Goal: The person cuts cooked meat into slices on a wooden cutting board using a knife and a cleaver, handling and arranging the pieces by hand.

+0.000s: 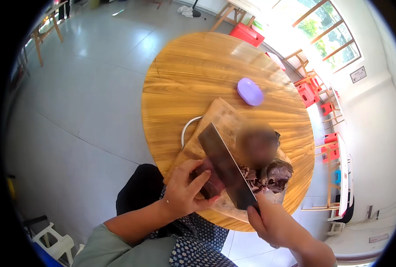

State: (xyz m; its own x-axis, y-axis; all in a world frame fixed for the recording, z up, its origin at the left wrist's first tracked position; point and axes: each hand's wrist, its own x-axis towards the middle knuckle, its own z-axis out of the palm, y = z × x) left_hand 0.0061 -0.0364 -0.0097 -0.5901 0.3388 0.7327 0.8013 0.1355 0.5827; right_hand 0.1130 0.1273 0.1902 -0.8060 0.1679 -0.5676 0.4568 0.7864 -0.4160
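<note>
My right hand (271,218) is wrapped round the handle of a broad dark cleaver (224,164), its blade slanting up to the left over a wooden cutting board (220,116). My left hand (186,187) grips a dark reddish piece of meat (213,186) on the board, fingers bent over it close to the blade's left side. Right of the blade lie small cut bits of meat (250,174) and a larger dark chunk of meat (278,174). Behind them is a dark rounded lump (258,143), too blurred to name.
The board lies on a round wooden table (184,71), its white handle (188,129) sticking out at the left. A purple plate (250,91) sits farther back. Red stools (247,34) and tables stand along the window wall. A white plastic stool (57,240) is at lower left.
</note>
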